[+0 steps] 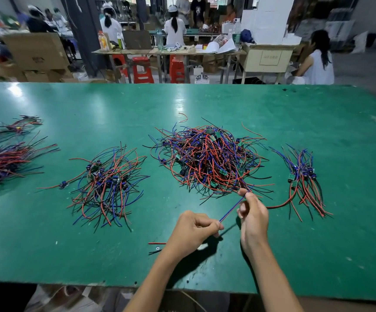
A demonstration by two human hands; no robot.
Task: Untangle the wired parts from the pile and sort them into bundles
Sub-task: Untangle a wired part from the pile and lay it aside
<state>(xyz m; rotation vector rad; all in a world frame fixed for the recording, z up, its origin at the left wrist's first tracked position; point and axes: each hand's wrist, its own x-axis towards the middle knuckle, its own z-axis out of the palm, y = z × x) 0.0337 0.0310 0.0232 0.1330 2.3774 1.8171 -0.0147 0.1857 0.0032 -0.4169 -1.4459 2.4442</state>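
Wires point(232, 207), blue and red together, stretch taut between both hands above the green table point(92, 255): the left hand point(193, 228) pinches the near end in curled fingers, the right hand point(253, 212) pinches the far end where it leaves the central pile point(207, 156). A neater bundle point(304, 176) lies right of the pile, a looser heap point(108, 183) to its left.

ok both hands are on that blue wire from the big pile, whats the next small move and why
Probably pull the blue wire gently toward the near edge. The left hand and right hand pinch it taut, but its far end is buried in the big pile.
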